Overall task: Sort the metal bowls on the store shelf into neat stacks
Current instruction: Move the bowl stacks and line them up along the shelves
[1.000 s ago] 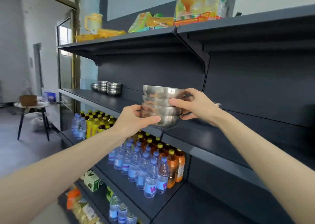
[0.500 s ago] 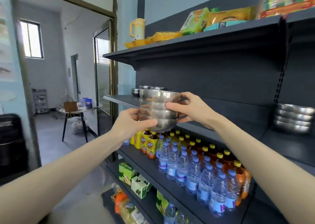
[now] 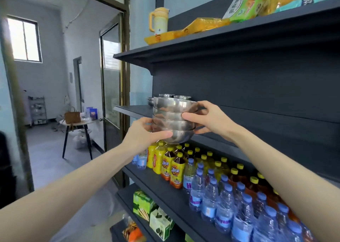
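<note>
A stack of several nested metal bowls [image 3: 173,119] is held in the air in front of the middle shelf [image 3: 132,111]. My left hand [image 3: 145,134] grips the lowest bowl from the left, thumb along its side. My right hand [image 3: 207,119] holds the stack from the right, its thumb across the second bowl and its fingers behind. More metal bowls [image 3: 173,95] stand on the same shelf at its far left end, partly hidden behind the held stack.
The shelf below carries yellow tea bottles [image 3: 171,166] and water bottles [image 3: 211,199]. A yellow jug [image 3: 159,20] and snack packets [image 3: 246,4] sit on the top shelf. To the left are a glass door [image 3: 110,79] and a small table [image 3: 77,125].
I have carried the stack leftward along the shelf, toward the bowls at its far end. The other stack at the right has dropped out of view. Both hands keep the same grip.
</note>
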`<state>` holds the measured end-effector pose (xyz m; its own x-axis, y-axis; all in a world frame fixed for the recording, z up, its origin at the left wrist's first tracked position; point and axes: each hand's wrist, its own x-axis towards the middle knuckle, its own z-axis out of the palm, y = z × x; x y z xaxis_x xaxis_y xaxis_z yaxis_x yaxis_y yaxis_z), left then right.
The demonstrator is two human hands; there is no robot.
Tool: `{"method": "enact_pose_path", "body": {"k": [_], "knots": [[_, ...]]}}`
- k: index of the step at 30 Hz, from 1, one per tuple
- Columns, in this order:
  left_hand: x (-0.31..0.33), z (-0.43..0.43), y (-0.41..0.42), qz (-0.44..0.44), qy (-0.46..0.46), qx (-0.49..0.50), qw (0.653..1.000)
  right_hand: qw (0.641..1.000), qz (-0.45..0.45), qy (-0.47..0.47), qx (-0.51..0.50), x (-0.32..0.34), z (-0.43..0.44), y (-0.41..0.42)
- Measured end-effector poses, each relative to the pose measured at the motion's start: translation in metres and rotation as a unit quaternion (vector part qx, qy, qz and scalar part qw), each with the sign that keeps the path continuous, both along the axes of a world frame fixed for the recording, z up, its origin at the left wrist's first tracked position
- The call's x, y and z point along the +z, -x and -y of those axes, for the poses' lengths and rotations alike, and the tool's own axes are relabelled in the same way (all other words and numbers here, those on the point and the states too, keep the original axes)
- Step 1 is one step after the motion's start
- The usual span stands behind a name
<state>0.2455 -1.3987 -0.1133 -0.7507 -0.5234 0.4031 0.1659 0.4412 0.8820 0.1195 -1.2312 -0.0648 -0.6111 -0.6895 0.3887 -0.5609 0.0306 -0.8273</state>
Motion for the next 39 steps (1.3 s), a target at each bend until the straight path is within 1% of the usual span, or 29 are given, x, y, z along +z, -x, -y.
{"method": "enact_pose_path", "body": {"k": [4,8,14,18,22,27,33,39], "knots": [[0.008,0.042,0.053,0.004,0.01,-0.009,1.0,1.0,-0.009,-0.009,-0.02,0.009,0.037,0.047],[0.017,0.077,0.105,-0.01,0.015,-0.027,0.999,0.999,-0.012,-0.005,-0.041,0.021,0.065,0.09],[0.022,0.12,0.179,-0.007,0.015,-0.076,0.997,0.996,-0.011,-0.01,-0.091,0.028,0.097,0.147],[0.023,0.148,0.23,-0.004,0.013,-0.131,0.991,0.991,-0.011,-0.008,-0.134,0.029,0.117,0.18],[0.022,0.172,0.28,-0.009,0.016,-0.196,0.98,0.981,-0.007,-0.003,-0.192,0.024,0.136,0.209],[0.024,0.206,0.341,0.014,0.031,-0.275,0.961,0.962,0.002,0.0,-0.275,0.021,0.161,0.241],[0.018,0.228,0.4,0.036,0.027,-0.356,0.933,0.938,0.014,0.009,-0.346,0.013,0.18,0.266],[0.011,0.237,0.443,0.061,0.04,-0.384,0.921,0.921,0.044,0.017,-0.386,0.003,0.19,0.292]]}}
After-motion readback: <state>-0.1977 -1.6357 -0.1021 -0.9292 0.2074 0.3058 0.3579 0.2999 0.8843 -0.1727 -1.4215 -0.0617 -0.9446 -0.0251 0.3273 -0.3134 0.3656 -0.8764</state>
